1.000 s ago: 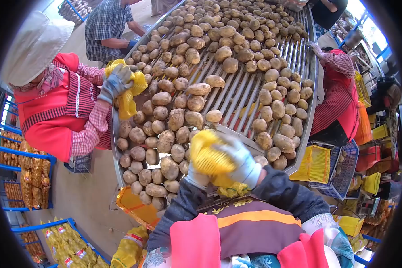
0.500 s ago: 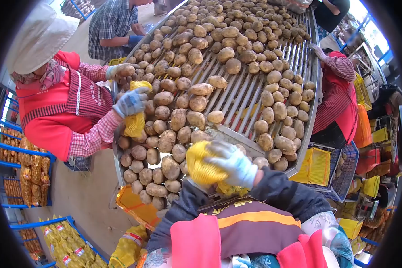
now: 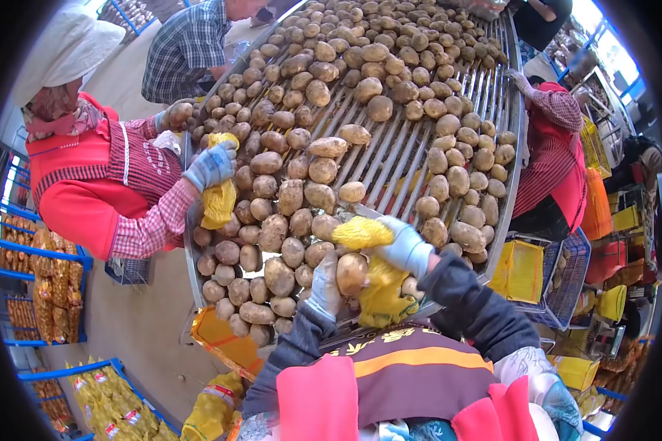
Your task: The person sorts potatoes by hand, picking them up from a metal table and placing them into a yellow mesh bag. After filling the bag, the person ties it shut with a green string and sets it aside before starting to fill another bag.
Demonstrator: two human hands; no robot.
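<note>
My left hand (image 3: 325, 285), in a grey-white glove, is closed on a brown potato (image 3: 351, 275) at the near end of the sorting table. My right hand (image 3: 404, 248), in a light blue and white glove, grips a yellow mesh bag (image 3: 385, 288). The bag's upper part bunches out to the left of that hand, and the rest hangs down beside the potato. Its lower part bulges, but I cannot make out what is inside. Many loose potatoes (image 3: 279, 276) lie just left of my hands.
The slatted metal table (image 3: 399, 165) carries potatoes along both sides. At left, a co-worker (image 3: 88, 176) holds another yellow mesh bag (image 3: 218, 202); another co-worker (image 3: 552, 147) stands at right. Blue crates (image 3: 570, 283) stand at right, and a blue rack (image 3: 114, 367) with filled bags at lower left.
My hands have moved apart, uncovering the potato in my left hand. My right hand has shifted slightly right, and the mesh bag now hangs down. The left co-worker's far hand has moved back.
</note>
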